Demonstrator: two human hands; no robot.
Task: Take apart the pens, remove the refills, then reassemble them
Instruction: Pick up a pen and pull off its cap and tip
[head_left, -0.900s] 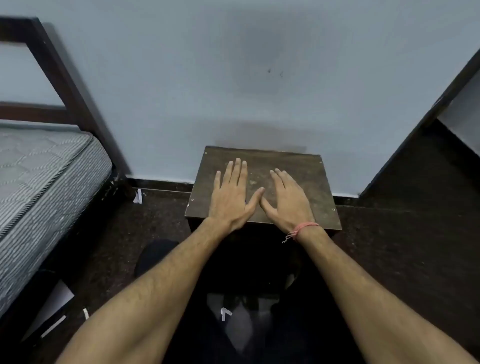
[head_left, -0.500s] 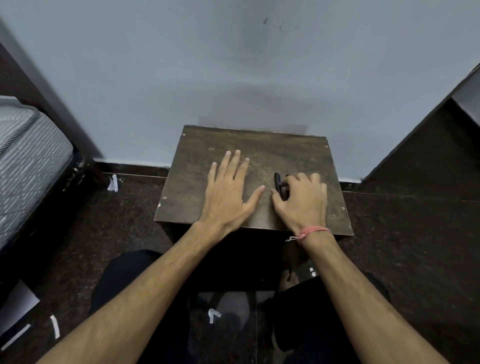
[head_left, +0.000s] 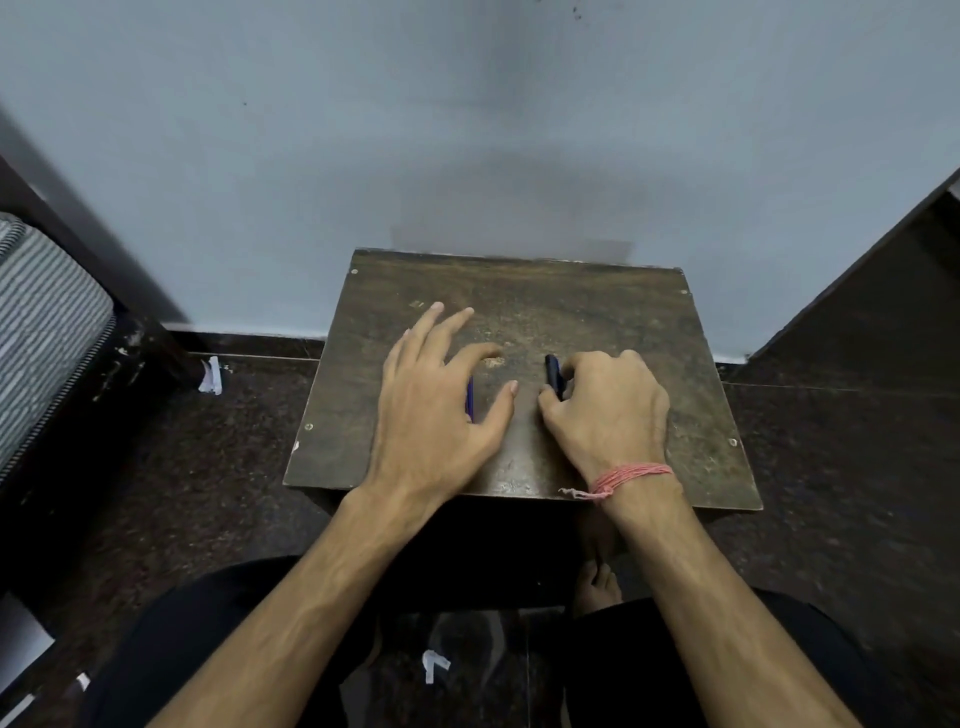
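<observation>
A small dark wooden table (head_left: 613, 306) stands against the wall. My right hand (head_left: 608, 410) rests on it with fingers curled around a black pen (head_left: 551, 375), whose far end sticks out past the fingertips. My left hand (head_left: 436, 400) hovers arched over the table with fingers spread. A sliver of a blue pen (head_left: 470, 400) shows under its palm, between thumb and index finger. Whether the left hand touches the blue pen is hidden.
A light blue wall (head_left: 467, 130) rises right behind the table. A striped mattress (head_left: 41, 322) on a dark bed frame is at the left. A dark panel (head_left: 857, 291) stands at the right. Dark floor (head_left: 208, 467) carries paper scraps.
My left hand has lifted from flat to arched, uncovering a blue pen. My right hand has curled tighter around the black pen. The head camera has moved closer to the table.
</observation>
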